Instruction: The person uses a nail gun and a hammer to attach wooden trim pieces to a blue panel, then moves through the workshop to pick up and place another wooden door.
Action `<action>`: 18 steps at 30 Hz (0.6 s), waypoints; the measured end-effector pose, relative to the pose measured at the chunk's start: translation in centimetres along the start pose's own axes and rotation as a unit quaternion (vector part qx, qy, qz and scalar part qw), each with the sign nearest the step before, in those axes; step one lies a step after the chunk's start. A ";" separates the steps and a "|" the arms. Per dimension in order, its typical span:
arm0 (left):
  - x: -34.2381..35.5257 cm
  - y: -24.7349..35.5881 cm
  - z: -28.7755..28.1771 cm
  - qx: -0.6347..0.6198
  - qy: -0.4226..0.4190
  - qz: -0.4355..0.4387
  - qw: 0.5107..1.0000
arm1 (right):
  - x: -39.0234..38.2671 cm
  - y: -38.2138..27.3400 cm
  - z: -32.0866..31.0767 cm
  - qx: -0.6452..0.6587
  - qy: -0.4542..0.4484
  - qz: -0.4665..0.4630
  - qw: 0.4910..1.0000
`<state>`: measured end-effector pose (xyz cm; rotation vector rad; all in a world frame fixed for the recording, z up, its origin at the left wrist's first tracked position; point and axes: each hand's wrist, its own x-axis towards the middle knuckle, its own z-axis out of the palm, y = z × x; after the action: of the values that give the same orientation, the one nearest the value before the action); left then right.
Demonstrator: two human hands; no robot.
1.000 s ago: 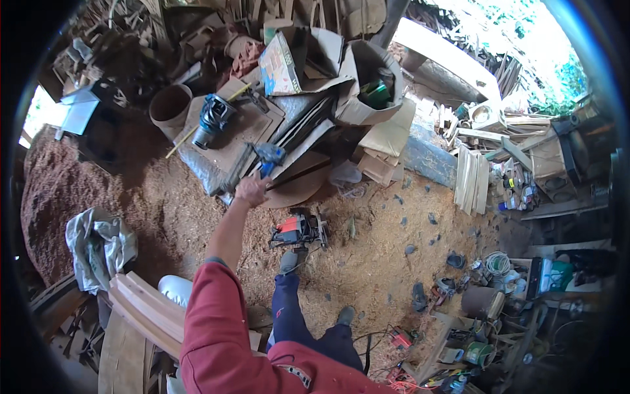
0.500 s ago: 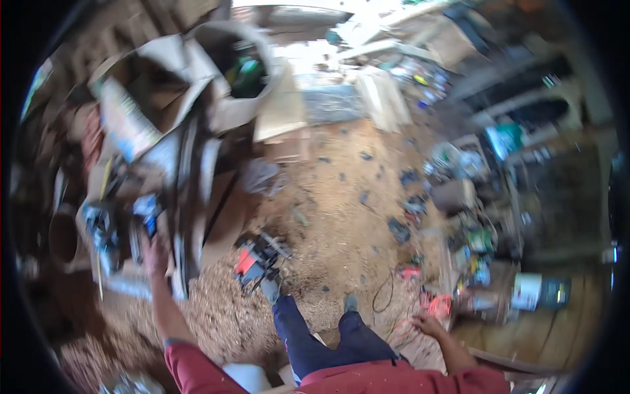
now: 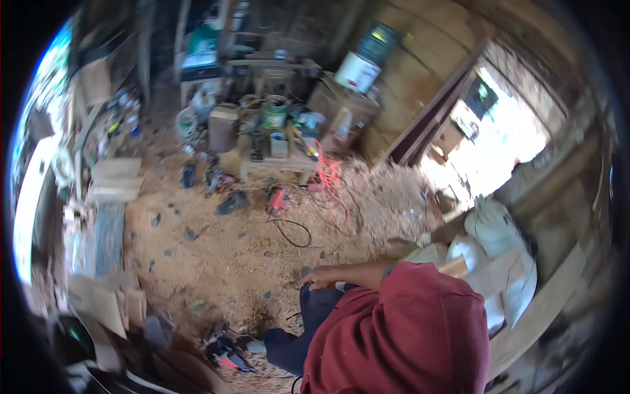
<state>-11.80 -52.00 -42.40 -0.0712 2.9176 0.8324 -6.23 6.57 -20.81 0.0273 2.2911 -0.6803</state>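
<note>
My right hand [image 3: 320, 278] hangs beside my dark trousers [image 3: 317, 306], the arm reaching out of a maroon sleeve. Its fingers look loosely extended and nothing shows in them, though the view is soft. My left hand is out of sight. Below my right hand, near my feet, a red and black power tool [image 3: 228, 354] lies on the sawdust-covered floor [image 3: 216, 262]. Farther off is a smaller red tool [image 3: 279, 202] with a black cord [image 3: 295, 241]. Close to it an orange-red cord [image 3: 330, 176] lies in loose loops.
A low wooden bench [image 3: 281, 165] holds cans and a green bucket [image 3: 274, 113]. Dark shoes [image 3: 231, 203] and scattered chips lie on the ground. Stuffed white sacks [image 3: 492, 226] stand at right, below a bright doorway [image 3: 489, 141]. Boards [image 3: 117, 178] lie at left.
The view has swung to the right, bringing the doorway and sacks in. My left hand, earlier at a blue item on the left-hand worktop, has left the view. My right hand now appears near mid-picture.
</note>
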 end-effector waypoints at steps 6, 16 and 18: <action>-2.4 16.4 8.4 -0.070 -0.356 0.026 0.932 | -9.7 10.6 2.4 0.123 0.084 0.149 0.978; 3.4 43.9 16.5 0.061 -0.453 0.288 0.842 | -26.0 33.2 16.2 0.376 0.312 0.399 0.776; 4.4 48.9 19.0 0.065 -0.460 0.217 0.858 | -28.2 34.0 17.7 0.309 0.396 0.390 0.772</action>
<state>-18.09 -0.52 -33.32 0.7939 2.0521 0.4863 33.15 32.25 -28.45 1.7699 2.3039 -1.0253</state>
